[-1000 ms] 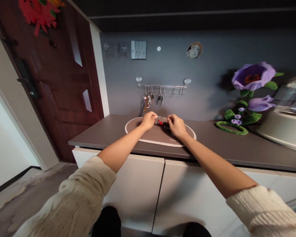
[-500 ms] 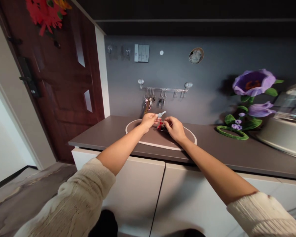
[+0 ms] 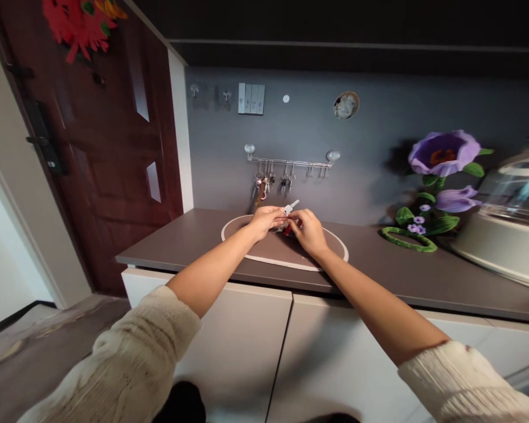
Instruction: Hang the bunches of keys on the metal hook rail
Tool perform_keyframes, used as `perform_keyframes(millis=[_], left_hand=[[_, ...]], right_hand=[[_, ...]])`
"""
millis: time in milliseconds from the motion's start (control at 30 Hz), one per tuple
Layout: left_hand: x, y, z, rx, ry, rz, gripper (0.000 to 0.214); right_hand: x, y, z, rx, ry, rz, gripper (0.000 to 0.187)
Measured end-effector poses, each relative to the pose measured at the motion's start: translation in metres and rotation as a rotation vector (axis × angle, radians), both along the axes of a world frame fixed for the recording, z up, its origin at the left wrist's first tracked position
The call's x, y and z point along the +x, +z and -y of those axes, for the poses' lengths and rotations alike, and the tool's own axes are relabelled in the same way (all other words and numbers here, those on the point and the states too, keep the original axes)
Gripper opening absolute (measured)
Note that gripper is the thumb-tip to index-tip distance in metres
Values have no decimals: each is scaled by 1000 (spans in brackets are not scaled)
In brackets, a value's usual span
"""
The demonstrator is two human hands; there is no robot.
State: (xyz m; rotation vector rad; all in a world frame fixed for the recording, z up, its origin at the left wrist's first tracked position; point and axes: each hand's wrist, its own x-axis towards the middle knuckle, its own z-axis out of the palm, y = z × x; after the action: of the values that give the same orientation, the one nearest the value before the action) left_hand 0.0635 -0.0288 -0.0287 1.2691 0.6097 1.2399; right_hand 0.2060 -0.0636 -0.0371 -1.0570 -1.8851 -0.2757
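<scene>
Here, at the middle of the frame, both hands meet over an oval mat (image 3: 271,251) lying on the grey-brown countertop (image 3: 171,247). The left hand (image 3: 264,220) has its fingers pinched shut on a small bunch of keys (image 3: 290,208), with one silvery key sticking up and to the right above the knuckles. The right hand (image 3: 308,231) closes on the same bunch from the other side, and a bit of red shows between the two hands; I cannot make out what exactly that red piece is. The bunch sits just above the mat, towards its far edge. Behind it, on the grey wall, a hook rail (image 3: 291,161) carries more keys on its left part. A big purple flower ornament (image 3: 443,154) stands at the right, and a dark wooden door (image 3: 110,147) fills the left.
</scene>
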Motion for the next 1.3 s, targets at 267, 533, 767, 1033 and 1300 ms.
perform_keyframes(millis=[267,533,767,1033,1300], left_hand=[[0,-1,-1,-23,5,4,11],[3,-2,0,-62,90,32,4],[2,3,10,-88,116,-37,1],[4,-2,5,55,142,-168,8],[16,23,-2,204,270,-317,10]], right_hand=[[1,1,-2,4,30,-46,11],[1,2,-2,-7,48,-68,11],[1,3,-3,-51,69,-147,11],[7,8,-2,-168,66,-324,16],[14,29,-9,-220,92,-398,18]])
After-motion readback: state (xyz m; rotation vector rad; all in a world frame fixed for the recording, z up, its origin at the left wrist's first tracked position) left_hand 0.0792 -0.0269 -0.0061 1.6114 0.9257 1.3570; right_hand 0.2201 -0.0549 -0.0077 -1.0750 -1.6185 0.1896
